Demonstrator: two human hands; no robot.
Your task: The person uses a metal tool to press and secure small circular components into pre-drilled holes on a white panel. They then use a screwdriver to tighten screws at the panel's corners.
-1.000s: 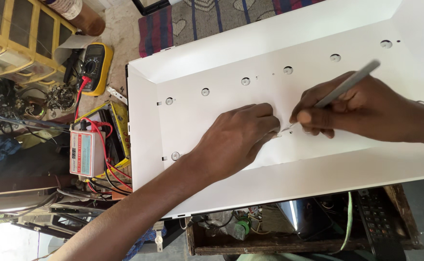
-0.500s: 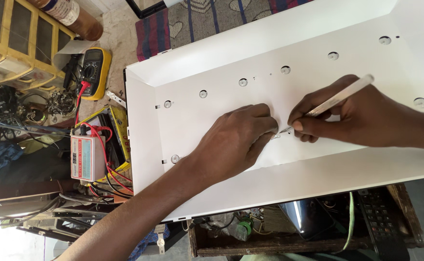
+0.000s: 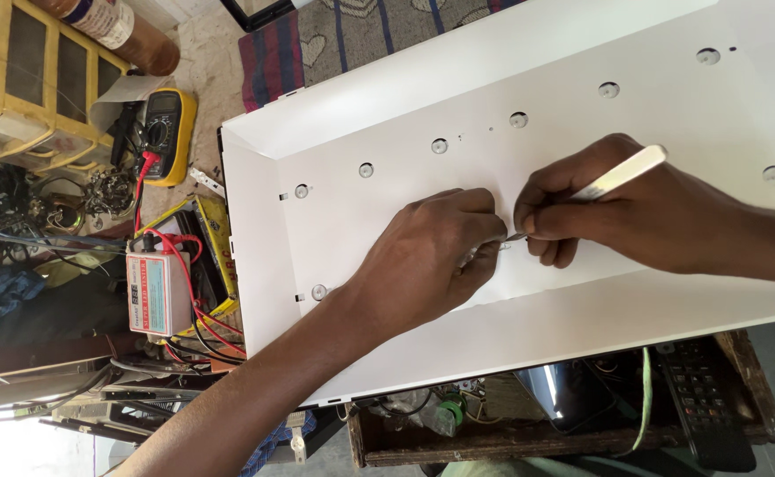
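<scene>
A large white metal tray-shaped panel with raised sides lies across the workspace, dotted with small round lenses. My left hand presses flat on the panel's floor, its fingertips bent down at a small part that I cannot make out. My right hand grips metal tweezers like a pen. The tweezer tips meet the panel right beside my left fingertips.
A yellow multimeter with red and black leads lies left of the panel, with a white tester box below it. A yellow wooden rack stands at top left. A black remote control rests on a wooden crate below the panel.
My right hand has tilted the tweezers lower and drawn closer to my left fingertips. The left hand stays pressed on the panel. The camera view has shifted slightly.
</scene>
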